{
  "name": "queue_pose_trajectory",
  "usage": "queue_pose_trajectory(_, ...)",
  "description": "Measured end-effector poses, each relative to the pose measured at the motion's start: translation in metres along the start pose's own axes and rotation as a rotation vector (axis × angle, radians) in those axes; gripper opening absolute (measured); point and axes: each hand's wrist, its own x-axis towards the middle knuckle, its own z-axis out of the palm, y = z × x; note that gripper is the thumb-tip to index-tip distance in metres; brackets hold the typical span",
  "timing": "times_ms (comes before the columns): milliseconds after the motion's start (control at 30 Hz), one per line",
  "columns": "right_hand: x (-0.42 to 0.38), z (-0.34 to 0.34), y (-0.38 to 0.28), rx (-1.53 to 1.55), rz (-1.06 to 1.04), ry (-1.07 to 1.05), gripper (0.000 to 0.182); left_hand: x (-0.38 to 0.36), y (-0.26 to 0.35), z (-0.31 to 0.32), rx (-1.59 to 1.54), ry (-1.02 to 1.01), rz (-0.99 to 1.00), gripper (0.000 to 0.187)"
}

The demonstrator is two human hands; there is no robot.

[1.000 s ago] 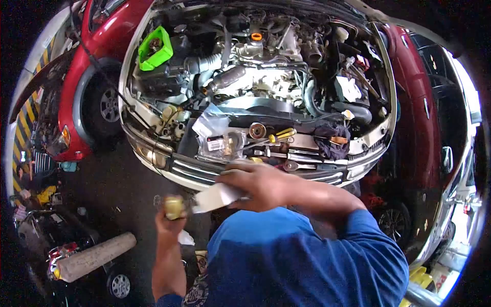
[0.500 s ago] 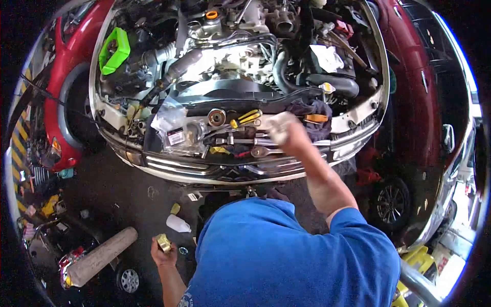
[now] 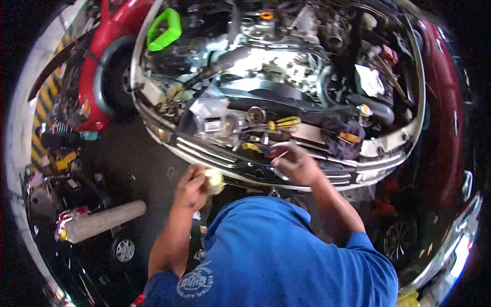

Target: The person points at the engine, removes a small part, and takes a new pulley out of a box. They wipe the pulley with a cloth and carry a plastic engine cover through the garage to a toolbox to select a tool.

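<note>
The left hand (image 3: 189, 188) grips a gold-coloured round part (image 3: 213, 181) in its fingers. The right hand (image 3: 297, 165) is near the grille (image 3: 207, 149), fingers curled; any grip cannot be determined.

premises: a vehicle repair workshop. evidence: a white car (image 3: 377, 149) has its engine (image 3: 286, 69) exposed, with a yellow-handled screwdriver (image 3: 285, 123) and a clear packet (image 3: 208, 109) laid across its front. a red car (image 3: 115, 28) and a dark red car (image 3: 444, 77) stand either side. yellow and black stripes (image 3: 45, 100) mark the left edge. a blue shirt (image 3: 291, 250) bears lettering that includes "auto".
</note>
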Motion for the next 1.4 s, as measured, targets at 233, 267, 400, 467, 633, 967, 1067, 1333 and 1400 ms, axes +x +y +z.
queue_pose_trajectory(233,0.053,0.105,-0.016,1.061,0.287,-0.487,0.054,0.030,0.024,0.040,0.716,-0.157,0.150,0.025)
queue_pose_trajectory(267,0.055,0.115,-0.032,1.005,0.282,-0.380,0.050,0.034,0.027,0.029,1.182,-0.199,0.547,0.035)
queue_pose_trajectory(400,0.066,0.128,-0.038,0.981,0.371,-0.303,0.042,0.035,0.021,0.007,1.063,0.007,0.585,0.046)
queue_pose_trajectory(467,0.070,0.137,-0.034,0.887,0.343,-0.231,0.041,0.033,0.021,-0.006,0.990,-0.056,0.385,0.036)
queue_pose_trajectory(633,0.080,0.152,-0.019,0.921,0.345,-0.076,0.040,0.029,0.029,-0.003,0.865,-0.091,0.222,0.026)
queue_pose_trajectory(967,0.052,0.107,-0.007,0.247,0.104,-0.093,0.046,0.063,-0.006,0.001,0.945,-0.199,0.077,0.021)
queue_pose_trajectory(1067,0.030,0.070,0.001,0.307,0.011,0.072,0.035,0.075,-0.014,0.032,0.900,-0.432,-0.015,0.026)
queue_pose_trajectory(1333,-0.007,-0.054,0.043,-0.278,0.043,0.854,0.038,0.148,-0.022,0.058,1.696,-0.211,0.694,0.050)
queue_pose_trajectory(1400,-0.003,-0.064,0.041,-0.377,0.060,0.868,0.039,0.165,-0.019,0.071,1.793,-0.255,0.708,0.055)
